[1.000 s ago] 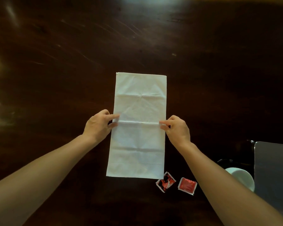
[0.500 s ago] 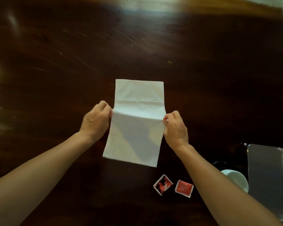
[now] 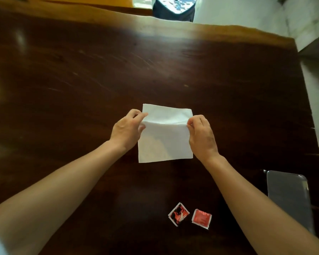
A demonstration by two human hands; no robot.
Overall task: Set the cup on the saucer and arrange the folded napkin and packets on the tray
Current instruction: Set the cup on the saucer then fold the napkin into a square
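— So, what's largest? And does the tray hold anything?
— Largest is the dark, glossy wooden table (image 3: 81, 89). The grey metal tray (image 3: 287, 196), rounded at the corners and cut off by the right forearm, shows only bare surface.
— The napkin?
— A white paper napkin (image 3: 166, 140), half-folded at mid-table: the left hand (image 3: 126, 130) and right hand (image 3: 201, 135) pinch its side edges at the crease.
— Packets?
— Two red packets (image 3: 179, 214) lie flat nearer the person; their print is unreadable.
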